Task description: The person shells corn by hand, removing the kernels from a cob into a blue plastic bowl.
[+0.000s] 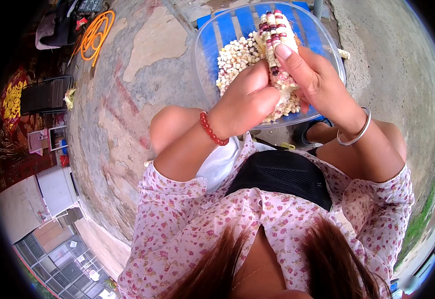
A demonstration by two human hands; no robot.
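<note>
A corn cob (273, 37) with white and dark red kernels stands tilted between my hands; its lower part is stripped of some kernels. My right hand (320, 84) grips it from the right, thumb pressed along the kernels. Closed around the lower left side is my left hand (249, 101), whose fingertips are partly hidden. Both hands are over a clear plastic tub (203, 84). Loose pale kernels (238, 59) are heaped inside it, some behind my hands. Blue slats of a stool or stand (205, 21) show beneath the tub.
Another cob (344, 54) lies just beyond the tub's right rim. On the worn concrete floor (109, 108), an orange hose (99, 33) is coiled at the upper left. A dark folding chair (45, 95) and a heap of yellow things (13, 97) are farther left.
</note>
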